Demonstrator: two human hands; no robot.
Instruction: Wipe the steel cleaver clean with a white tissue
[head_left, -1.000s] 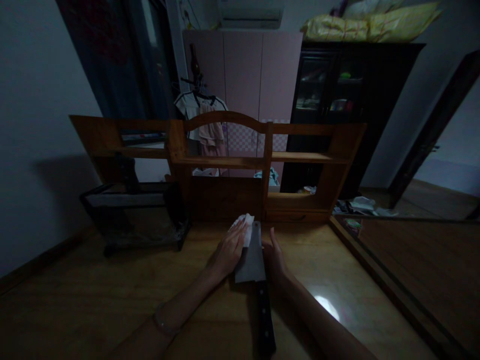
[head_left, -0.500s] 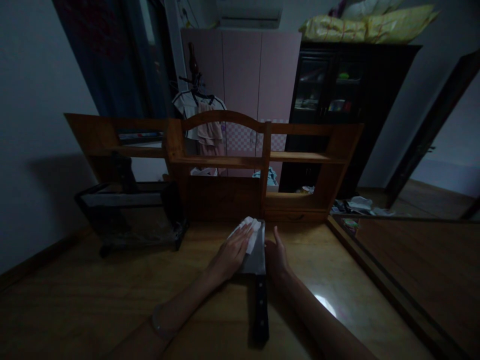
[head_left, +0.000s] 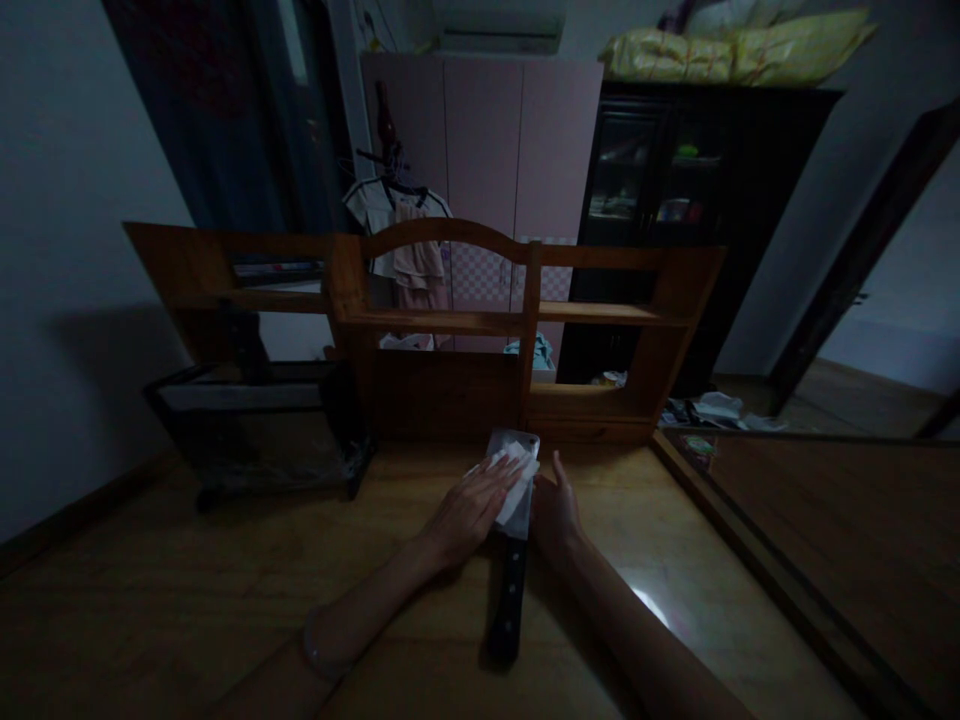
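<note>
A cleaver (head_left: 516, 525) with a black riveted handle (head_left: 509, 600) points away from me, in the middle of the view above the wooden table. My left hand (head_left: 472, 508) lies over a white tissue (head_left: 519, 480), its fingers pressing it against the blade's flat face. At the blade's right edge is my right hand (head_left: 556, 515), thumb raised and apart from the metal. Its other fingers go behind the blade, mostly hidden, and appear to support it. Neither hand touches the handle.
A wooden shelf unit (head_left: 450, 322) stands along the table's far edge. On the left is a dark-framed glass tank (head_left: 259, 440) with a black object on top. A raised wooden edge (head_left: 739, 540) bounds the table (head_left: 390, 640) on the right. The room is dim.
The cleaver has turned, its handle swinging left and slightly away from me. The left hand and tissue have shifted a little right across the blade. The right hand has hardly moved.
</note>
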